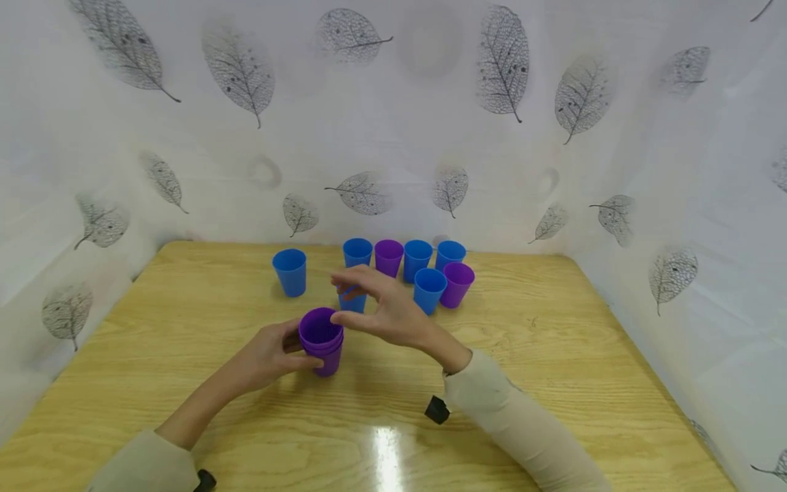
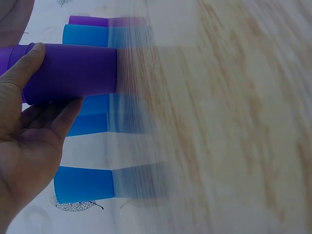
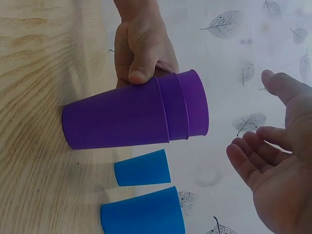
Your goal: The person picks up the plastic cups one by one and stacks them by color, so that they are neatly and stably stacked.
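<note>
Near the table's middle stands a nested stack of three purple cups (image 1: 328,362), its rims staggered at the top. My left hand (image 1: 270,355) grips the stack from the side, thumb across the front and fingers around the back. My right hand (image 1: 393,307) hovers beside the top rim with fingers spread and slightly bent, holding nothing. In the right wrist view a gap shows between that right hand (image 3: 278,165) and the rims. Just behind it, a blue cup (image 1: 352,302) is partly hidden by the right fingers.
A lone blue cup (image 1: 290,273) stands at the back left. Toward the back centre is a cluster of upright blue and purple cups, including a purple cup (image 1: 458,285) at its right. Leaf-patterned white sheeting (image 1: 393,137) walls the wooden table (image 1: 522,383) at the back and sides.
</note>
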### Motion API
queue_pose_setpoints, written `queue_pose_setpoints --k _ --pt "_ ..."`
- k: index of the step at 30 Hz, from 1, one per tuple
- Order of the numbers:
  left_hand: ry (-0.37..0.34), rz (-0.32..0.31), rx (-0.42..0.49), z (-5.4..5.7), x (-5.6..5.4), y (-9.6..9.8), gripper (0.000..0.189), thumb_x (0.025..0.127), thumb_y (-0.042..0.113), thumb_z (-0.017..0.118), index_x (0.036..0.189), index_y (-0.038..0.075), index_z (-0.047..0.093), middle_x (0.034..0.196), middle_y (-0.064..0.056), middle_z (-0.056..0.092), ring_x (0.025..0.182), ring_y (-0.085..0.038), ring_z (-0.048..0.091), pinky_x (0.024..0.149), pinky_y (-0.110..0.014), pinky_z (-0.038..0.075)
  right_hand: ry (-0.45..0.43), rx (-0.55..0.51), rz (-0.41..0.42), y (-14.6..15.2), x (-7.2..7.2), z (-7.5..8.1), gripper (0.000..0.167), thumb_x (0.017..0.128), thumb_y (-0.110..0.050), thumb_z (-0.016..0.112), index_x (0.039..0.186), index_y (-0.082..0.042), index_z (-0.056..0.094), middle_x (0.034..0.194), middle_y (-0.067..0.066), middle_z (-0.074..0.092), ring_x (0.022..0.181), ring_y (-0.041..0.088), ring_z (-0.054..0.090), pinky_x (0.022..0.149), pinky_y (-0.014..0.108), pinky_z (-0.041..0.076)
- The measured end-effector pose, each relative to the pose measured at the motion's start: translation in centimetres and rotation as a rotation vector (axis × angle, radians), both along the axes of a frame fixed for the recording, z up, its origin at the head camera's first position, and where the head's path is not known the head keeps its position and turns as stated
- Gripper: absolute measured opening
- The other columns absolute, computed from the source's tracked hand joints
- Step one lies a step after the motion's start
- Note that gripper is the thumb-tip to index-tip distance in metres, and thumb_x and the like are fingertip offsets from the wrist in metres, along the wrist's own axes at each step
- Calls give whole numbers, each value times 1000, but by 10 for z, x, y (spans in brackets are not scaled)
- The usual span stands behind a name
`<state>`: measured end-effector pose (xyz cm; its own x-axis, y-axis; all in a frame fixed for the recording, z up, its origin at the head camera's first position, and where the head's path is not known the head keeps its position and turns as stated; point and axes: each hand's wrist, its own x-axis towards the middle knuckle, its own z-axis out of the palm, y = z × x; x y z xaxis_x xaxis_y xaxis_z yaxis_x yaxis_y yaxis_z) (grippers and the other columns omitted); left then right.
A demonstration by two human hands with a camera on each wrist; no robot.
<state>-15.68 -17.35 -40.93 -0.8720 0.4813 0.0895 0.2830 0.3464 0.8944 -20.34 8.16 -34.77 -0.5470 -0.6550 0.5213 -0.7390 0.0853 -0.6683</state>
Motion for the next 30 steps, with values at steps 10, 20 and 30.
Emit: queue_pose_setpoints --k 10,20,30 --pt "4 23 -15 0 1 1 65 90 14 82 143 -9 52 135 -24 63 124 -37 63 102 -36 55 -35 34 -83 27 -7 -5 48 90 -3 80 134 4 63 123 18 68 114 30 65 97 35 58" --pt "-11 39 -41 0 1 2 67 90 17 83 143 -8 52 136 -23 63 124 -37 63 102 -36 56 -81 63 -193 68 -20 -8 44 92 -6 78 135 -1 65 127 10 68 110 25 66 96 46 58" --pt "-23 51 -39 0 1 3 68 89 16 83 144 -8 51 137 -23 62 125 -38 62 102 -36 55 -115 116 -235 100 -38 0 48 93 -8 77 138 -1 62 136 15 63 121 28 62 103 43 54"
